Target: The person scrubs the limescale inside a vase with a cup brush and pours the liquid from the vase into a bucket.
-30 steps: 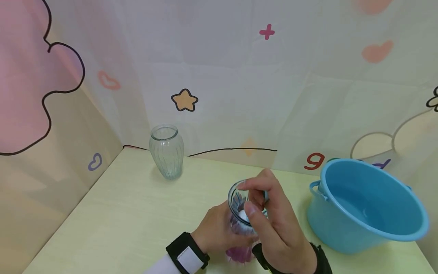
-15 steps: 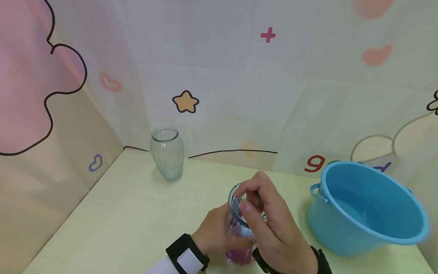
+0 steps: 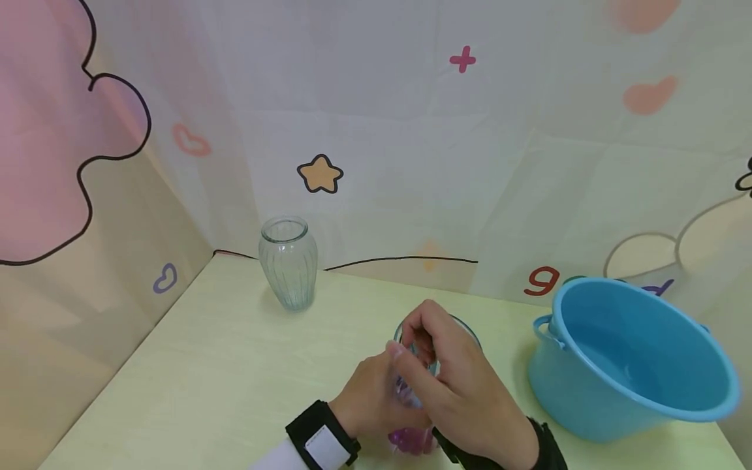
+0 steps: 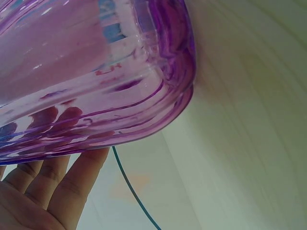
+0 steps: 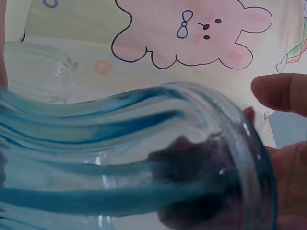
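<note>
Left of the blue bucket (image 3: 593, 391), the person's left hand (image 3: 373, 395) has its grip curled round a tinted vase (image 4: 110, 81), its see-through, glossy, ribbed wall running from magenta at the base to blue near the rim. The right hand (image 3: 455, 385), also left of the bucket, bends its fingers into the vase's round mouth; I cannot tell whether that grip has hold of anything. The bucket is smooth, plastic-looking and round, with a flared rim. Farther left of it, 1 clear vase (image 3: 289, 267), fluted and round-shouldered, stands upright on the pale, faintly grained tabletop (image 3: 235, 365). Behind the bucket hangs a creased, printed backdrop (image 3: 382, 130).
</note>
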Demonstrator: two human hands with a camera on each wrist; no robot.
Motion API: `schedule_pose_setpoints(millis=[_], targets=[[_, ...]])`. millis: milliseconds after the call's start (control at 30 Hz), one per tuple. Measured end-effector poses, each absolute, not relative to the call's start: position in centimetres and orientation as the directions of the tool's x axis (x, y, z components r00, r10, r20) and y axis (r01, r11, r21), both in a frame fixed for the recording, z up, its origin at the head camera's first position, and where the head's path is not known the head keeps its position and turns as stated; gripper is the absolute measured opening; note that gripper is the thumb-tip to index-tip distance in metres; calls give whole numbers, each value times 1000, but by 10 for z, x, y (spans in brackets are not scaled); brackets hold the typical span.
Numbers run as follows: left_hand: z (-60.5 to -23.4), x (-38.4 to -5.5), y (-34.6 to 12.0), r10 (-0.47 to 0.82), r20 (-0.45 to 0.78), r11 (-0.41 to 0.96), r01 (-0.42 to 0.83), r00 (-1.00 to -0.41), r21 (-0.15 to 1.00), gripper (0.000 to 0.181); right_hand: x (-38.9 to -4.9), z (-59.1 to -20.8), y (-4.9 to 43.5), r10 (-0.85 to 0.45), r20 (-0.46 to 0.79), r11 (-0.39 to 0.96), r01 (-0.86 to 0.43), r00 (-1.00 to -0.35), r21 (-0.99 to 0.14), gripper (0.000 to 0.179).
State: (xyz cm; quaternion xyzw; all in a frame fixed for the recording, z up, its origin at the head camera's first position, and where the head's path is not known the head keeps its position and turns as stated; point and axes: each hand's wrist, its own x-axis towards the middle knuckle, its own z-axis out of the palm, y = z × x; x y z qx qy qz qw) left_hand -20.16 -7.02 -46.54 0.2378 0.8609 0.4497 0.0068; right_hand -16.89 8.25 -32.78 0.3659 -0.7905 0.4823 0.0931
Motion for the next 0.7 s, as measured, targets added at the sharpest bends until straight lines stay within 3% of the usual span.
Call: schedule_pose_setpoints(millis=[267, 467, 700], targets=[[-467, -203, -69, 410, 260, 525, 459, -874, 716, 58, -170, -332, 80, -507, 527, 326, -717, -683, -616, 34], [-464, -203, -68, 414, 274, 544, 477, -868, 690, 59, -169, -330, 80, -515, 509, 374, -715, -690, -591, 37], [-464, -202, -69, 412, 203, 536, 417, -888, 734, 61, -170, -330, 81, -518, 481, 338, -686, -708, -645, 36]])
